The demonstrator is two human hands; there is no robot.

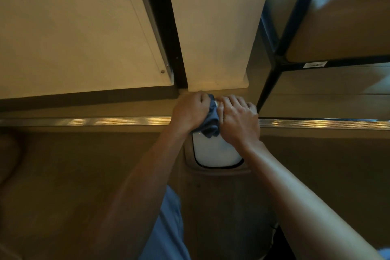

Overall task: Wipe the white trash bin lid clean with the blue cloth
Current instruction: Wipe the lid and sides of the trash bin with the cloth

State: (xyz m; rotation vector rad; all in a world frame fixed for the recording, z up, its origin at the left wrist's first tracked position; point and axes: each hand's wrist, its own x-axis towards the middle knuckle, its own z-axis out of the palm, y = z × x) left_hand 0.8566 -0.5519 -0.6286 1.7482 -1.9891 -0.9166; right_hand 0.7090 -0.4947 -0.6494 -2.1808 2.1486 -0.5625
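Gripped in our left hand (191, 112), fingers curled round it, the blue cloth (210, 122) sits bunched at the far edge of the white trash bin lid (215, 152), centre frame. Our right hand (238, 120) curls beside it, apparently steadying the lid; what it holds we cannot tell. Lid's near half lies uncovered, below both hands.

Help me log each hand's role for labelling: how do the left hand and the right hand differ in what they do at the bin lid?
The left hand grips the bunched blue cloth; the right hand touches no cloth that shows. The left hand sits at the far left of the white lid, the right hand over its far right. The cloth lies between them. Both have curled fingers and cover the lid's far end.
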